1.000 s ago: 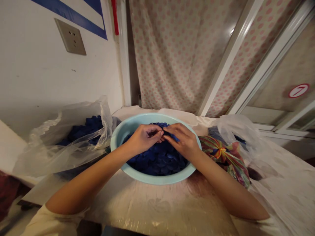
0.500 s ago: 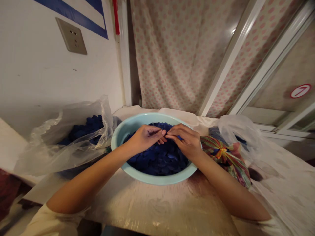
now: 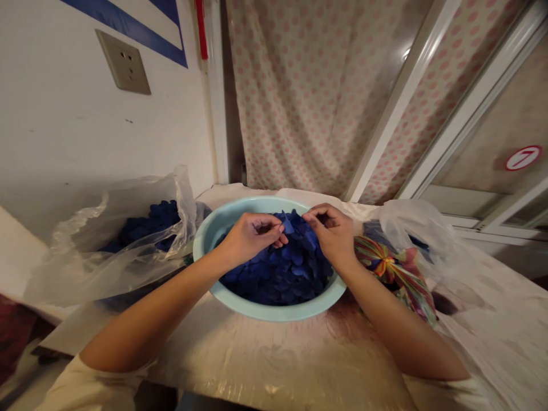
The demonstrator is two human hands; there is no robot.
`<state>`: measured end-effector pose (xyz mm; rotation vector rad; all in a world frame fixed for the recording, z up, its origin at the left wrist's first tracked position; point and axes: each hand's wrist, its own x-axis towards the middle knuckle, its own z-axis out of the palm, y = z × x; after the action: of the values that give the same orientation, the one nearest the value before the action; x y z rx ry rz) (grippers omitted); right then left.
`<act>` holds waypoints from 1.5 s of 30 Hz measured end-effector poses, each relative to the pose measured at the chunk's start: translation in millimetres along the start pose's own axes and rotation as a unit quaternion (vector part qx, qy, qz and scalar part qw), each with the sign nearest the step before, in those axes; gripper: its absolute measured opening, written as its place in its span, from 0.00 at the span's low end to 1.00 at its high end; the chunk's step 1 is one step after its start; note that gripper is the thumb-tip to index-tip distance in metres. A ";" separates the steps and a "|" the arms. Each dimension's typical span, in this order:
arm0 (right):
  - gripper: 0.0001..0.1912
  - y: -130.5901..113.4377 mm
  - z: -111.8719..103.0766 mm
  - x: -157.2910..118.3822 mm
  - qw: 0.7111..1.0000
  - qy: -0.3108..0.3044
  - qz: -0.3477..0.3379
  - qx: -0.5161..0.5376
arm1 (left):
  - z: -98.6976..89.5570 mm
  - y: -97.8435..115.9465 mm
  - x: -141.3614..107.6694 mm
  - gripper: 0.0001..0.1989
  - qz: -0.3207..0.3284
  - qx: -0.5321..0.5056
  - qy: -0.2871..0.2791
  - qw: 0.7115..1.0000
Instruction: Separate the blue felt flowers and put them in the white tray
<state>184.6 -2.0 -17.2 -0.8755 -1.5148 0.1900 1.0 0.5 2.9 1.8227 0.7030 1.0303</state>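
A light-blue plastic basin (image 3: 274, 313) holds a heap of dark blue petal-like pieces (image 3: 282, 279). Over the heap, my left hand (image 3: 256, 235) pinches one blue petal piece (image 3: 288, 225) between thumb and forefinger, its lobes standing up past the fingertips. My right hand (image 3: 333, 231) is just to the right, above the basin's right side, a small gap from that piece. Its thumb and forefinger are closed together; whatever may be between them is too small to make out.
To the left, a clear plastic bag (image 3: 128, 268) holds more blue pieces (image 3: 149, 222). A multicoloured tied bag (image 3: 396, 268) and another clear plastic bag (image 3: 422, 228) lie right of the basin. Behind the table (image 3: 265, 365) hangs a dotted curtain (image 3: 299, 103).
My hands, fingertips together before, have drawn apart; the right moved right and slightly up. The blue petal piece now shows upright in my left fingers.
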 end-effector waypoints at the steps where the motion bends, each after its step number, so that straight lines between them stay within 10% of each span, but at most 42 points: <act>1: 0.09 2.3 -0.4 1.1 1.000 0.015 0.027 -0.003 | -0.1 0.4 -0.1 0.08 0.003 0.003 0.002 1.000; 14: 0.11 12.2 -5.0 5.6 0.989 0.118 0.044 -0.076 | -1.4 0.0 0.2 0.08 0.013 0.010 0.075 0.997; 20: 0.12 6.4 -4.2 -0.7 0.984 0.118 -0.050 -0.121 | -0.5 1.1 1.8 0.07 -0.012 -0.013 0.090 0.996; 29: 0.10 -18.5 0.4 -8.7 0.948 -0.129 -0.230 -0.179 | -0.7 -3.6 0.8 0.07 0.040 0.039 0.038 0.998; 45: 0.16 -17.1 2.5 -8.7 0.980 -0.166 -0.102 -0.039 | -2.4 -0.6 -1.3 0.09 0.103 0.088 -0.038 0.990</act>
<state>174.5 -18.3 -14.2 -0.7687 -1.9242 0.1320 -1.7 0.8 2.5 2.1111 0.5838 1.0519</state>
